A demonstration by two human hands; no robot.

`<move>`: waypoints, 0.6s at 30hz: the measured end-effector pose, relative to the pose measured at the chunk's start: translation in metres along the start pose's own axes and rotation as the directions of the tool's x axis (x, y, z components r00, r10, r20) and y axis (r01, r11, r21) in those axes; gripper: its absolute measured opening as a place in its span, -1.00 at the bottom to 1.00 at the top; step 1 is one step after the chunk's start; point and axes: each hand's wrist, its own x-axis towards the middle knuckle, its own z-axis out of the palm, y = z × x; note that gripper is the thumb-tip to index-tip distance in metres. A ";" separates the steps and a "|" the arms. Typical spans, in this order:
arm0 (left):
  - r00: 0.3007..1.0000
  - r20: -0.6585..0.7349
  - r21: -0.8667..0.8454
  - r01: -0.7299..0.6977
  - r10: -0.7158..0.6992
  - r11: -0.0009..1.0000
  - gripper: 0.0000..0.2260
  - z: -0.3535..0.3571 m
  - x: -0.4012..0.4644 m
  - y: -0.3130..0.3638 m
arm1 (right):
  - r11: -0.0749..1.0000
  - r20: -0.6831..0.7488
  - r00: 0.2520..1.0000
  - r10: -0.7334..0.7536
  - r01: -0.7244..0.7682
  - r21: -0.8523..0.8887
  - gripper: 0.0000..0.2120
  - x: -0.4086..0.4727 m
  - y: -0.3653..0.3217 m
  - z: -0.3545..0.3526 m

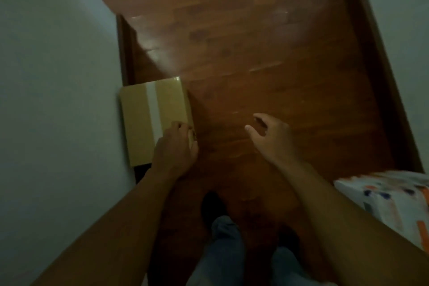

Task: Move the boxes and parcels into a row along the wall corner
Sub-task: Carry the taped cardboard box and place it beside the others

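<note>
Brown cardboard box (153,121), square-topped with a pale strip of tape across its lid, set on dark reddish wooden floor (267,65), left side pressed against pale grey-green wall (53,100). No writing legible on box. Left hand (175,150) laid over box's near right corner, fingers curled onto the edge, touching rather than lifting. Right hand (270,138) apart from box, above bare floor, fingers spread loosely, holding nothing. White plastic parcel (392,202) with orange and dark printed marks at lower right, print too blurred to read. Dark wooden skirting (383,72) along right wall. Blue trouser legs (229,253) and dark shoe (212,206) below.
</note>
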 end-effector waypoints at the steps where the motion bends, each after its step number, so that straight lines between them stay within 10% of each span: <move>1: 0.999 -0.010 -0.013 0.043 -0.043 0.999 -0.57 -0.003 0.005 -0.017 | 1.000 0.029 0.999 -0.029 0.029 -0.009 -0.49 0.013 -0.012 0.010; 18: 0.827 0.061 -0.253 0.555 -0.559 0.793 -0.43 0.073 0.081 -0.141 | 0.925 0.425 0.889 -0.170 0.292 -0.241 -0.32 0.191 -0.093 0.180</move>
